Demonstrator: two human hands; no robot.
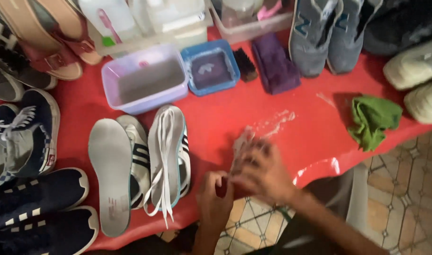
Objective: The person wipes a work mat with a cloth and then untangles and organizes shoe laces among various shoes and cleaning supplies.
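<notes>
Far to the left of the hands, dark navy shoes [36, 212] with white dashes lie at the table edge, and above them sits a navy sneaker [22, 137] with pale laces. Nearer the hands, a loose white insole [109, 174] lies flat, just beside a white striped sneaker [139, 158], and a second insole [166, 156] carries flat white laces [161, 189] draped along its length. Beyond these, further from the person, stand a lilac plastic tub [145, 82] and a smaller blue tub [210, 68].

The left hand [215, 198] is curled at the front edge of the red tablecloth [216, 123], its fingers closed on the edge of a pale, blurred cloth-like piece [243, 141]. The right hand [263, 172] lies over that same piece, fingers bent and gripping it, pressing it against the table; motion blur hides its exact shape. A wet, foamy smear [277, 123] spreads just beyond the right hand.

Further back sit a dark brush [245, 65] and a purple cloth [275, 66], then a pair of grey sneakers [327, 35]. To the right of the hands a crumpled green rag [372, 120] lies near off-white shoes [416, 80].
</notes>
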